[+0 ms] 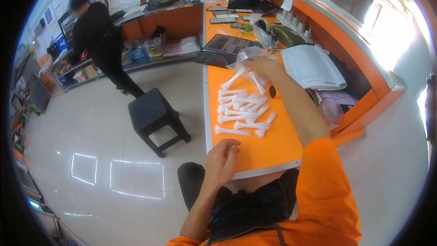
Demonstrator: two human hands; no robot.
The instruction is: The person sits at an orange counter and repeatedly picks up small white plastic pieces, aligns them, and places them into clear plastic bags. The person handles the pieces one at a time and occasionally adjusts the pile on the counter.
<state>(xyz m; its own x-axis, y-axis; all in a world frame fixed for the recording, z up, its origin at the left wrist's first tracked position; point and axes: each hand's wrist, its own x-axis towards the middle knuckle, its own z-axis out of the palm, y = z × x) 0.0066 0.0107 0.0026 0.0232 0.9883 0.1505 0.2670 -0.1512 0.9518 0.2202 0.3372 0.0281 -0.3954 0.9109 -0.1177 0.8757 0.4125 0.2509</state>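
Observation:
Many white bundles (241, 107), slim and flared at one end like bundled cable ties, lie in a loose pile on the orange counter (282, 146). Beyond the pile, my right hand (265, 67) is stretched across the counter, its fingers closed on a crumpled clear plastic bag (243, 55); the fingertips are partly lost against the plastic. My left hand (222, 160) rests at the counter's near left edge, just short of the closest bundles. Its fingers are curled in with the thumb against them, and nothing shows in them.
A laptop (230, 45) stands past the bag, with several phones (223, 16) behind it. To the right are an open paper booklet (312, 66) and a roll of tape (262, 25). A black stool (154, 111) and a person in black (98, 32) are on the left.

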